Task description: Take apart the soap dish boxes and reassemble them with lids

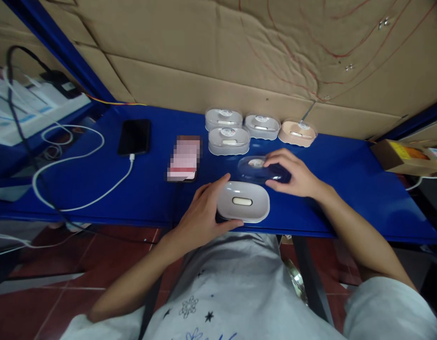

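A white oval plastic box (244, 201) with a small oblong slot in its middle lies at the near edge of the blue table (346, 189). My left hand (203, 215) grips its left end, thumb on top. Just behind it lies a clear plastic lid (253, 168) with a round label. My right hand (292, 174) rests on that lid, fingers curled over its right side.
Three closed white boxes (228, 140) and a beige one (297, 132) stand at the back by the cardboard wall. A black phone (134, 136) on a white cable (73, 160) and a second phone (183, 158) lie to the left. A cardboard carton (402, 158) sits far right.
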Demonstrator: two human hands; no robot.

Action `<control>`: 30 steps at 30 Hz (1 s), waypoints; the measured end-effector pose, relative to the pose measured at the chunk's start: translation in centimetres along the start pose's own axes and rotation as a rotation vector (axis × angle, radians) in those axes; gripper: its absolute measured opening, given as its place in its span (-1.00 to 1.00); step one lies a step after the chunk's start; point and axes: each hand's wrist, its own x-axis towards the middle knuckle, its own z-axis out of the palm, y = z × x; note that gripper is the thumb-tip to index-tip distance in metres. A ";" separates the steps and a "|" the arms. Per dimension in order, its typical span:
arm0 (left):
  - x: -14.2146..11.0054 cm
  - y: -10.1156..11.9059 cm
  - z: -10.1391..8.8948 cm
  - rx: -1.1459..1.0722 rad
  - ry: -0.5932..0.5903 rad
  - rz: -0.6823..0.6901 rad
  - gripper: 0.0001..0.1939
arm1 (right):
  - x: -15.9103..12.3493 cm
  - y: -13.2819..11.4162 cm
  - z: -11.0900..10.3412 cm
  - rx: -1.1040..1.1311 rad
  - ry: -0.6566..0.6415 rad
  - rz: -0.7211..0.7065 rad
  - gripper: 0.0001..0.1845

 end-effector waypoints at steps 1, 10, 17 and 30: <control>0.0 0.0 -0.1 0.002 -0.010 0.000 0.16 | -0.2 1.5 -0.3 -0.043 0.032 0.033 -0.60; 0.0 -0.2 0.1 0.137 -0.036 0.084 0.18 | -0.5 5.5 -0.3 -0.174 0.103 0.138 -0.60; -0.2 -0.1 0.3 0.111 0.068 0.070 0.18 | 0.3 -5.5 2.0 0.045 -0.250 -0.222 -0.28; -0.2 -0.5 0.4 0.103 0.093 0.072 0.01 | 0.4 -4.5 -0.1 0.129 -0.154 -0.140 -0.67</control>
